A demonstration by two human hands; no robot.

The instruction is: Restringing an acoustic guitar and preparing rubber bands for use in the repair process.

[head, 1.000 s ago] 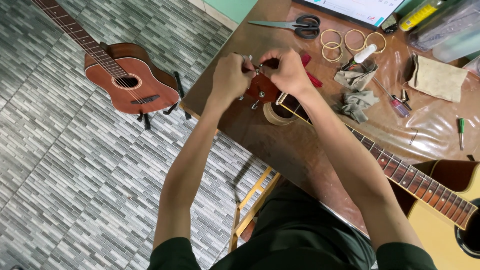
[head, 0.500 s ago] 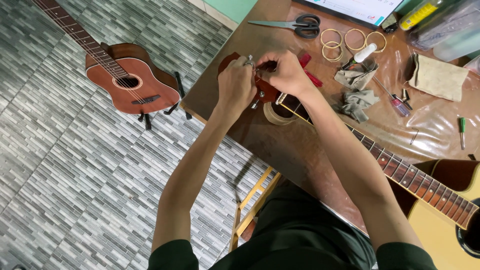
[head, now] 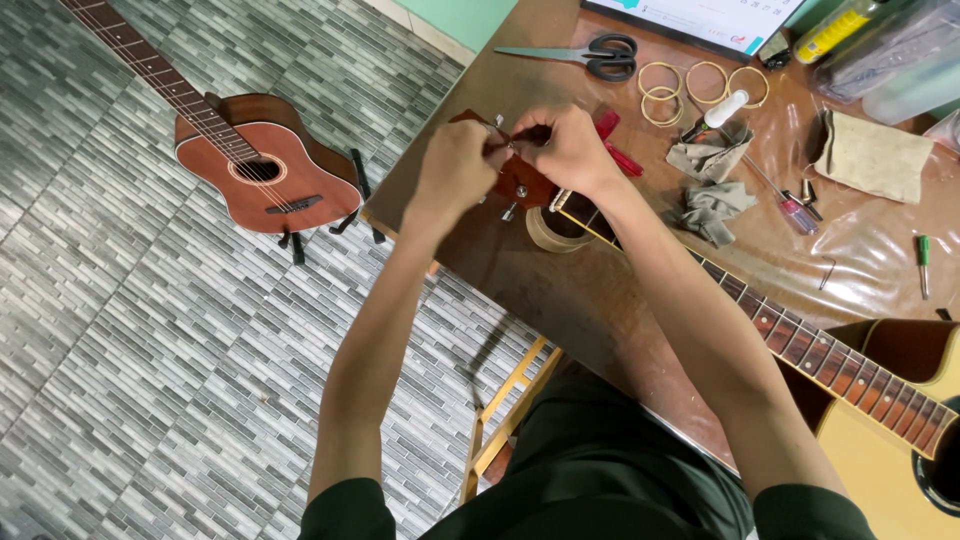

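An acoustic guitar lies across the brown table [head: 600, 300], its neck [head: 800, 345] running from lower right up to a dark red headstock [head: 525, 185]. Both hands are closed over that headstock. My left hand [head: 455, 170] grips its left side by the tuning pegs. My right hand [head: 570, 145] pinches something small at the top of the headstock; what it pinches is hidden by the fingers. A roll of tape [head: 555, 232] sits under the headstock.
Scissors [head: 590, 55], several rubber bands [head: 690, 85], grey rags [head: 715, 185], a tan cloth [head: 875, 155], a screwdriver [head: 785, 200] and a green tool [head: 923, 262] lie on the table. A second reddish guitar [head: 260, 165] stands on a floor stand at left. A wooden stool [head: 510, 410] is beneath the table edge.
Both hands stayed on the headstock; the left hand shifted slightly along its left side while the right fingers kept working at the top.
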